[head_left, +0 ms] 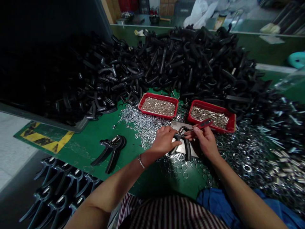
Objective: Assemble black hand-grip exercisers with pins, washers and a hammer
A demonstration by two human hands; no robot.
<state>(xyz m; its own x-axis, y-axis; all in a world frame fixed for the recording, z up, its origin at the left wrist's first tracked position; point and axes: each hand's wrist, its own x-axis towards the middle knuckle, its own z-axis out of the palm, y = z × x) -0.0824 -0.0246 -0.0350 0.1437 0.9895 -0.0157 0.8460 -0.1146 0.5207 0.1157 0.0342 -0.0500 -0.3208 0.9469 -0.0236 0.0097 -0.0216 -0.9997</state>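
Note:
A black spring clamp (187, 149) with two curved handles lies on a small metal plate (195, 150) in front of me, its coil spring showing near the top. My left hand (165, 140) grips the clamp's left side, thumb pressed along it. Between the fingers of my right hand (206, 140) is a slim red-handled tool (204, 123), its thin end pointing left at the clamp's joint. My fingers partly cover that end, so its exact kind is unclear. Another spring clamp (111, 149) rests on the green table to the left.
Two red trays (158, 114) of small metal pins stand behind the plate. Loose metal rings (143, 125) spread around them. A heap of black clamp parts (164, 60) fills the back, beside a dark tipped bin (78, 127). Several clamps (56, 203) lie low left; short metal tubes (288, 165) lie right.

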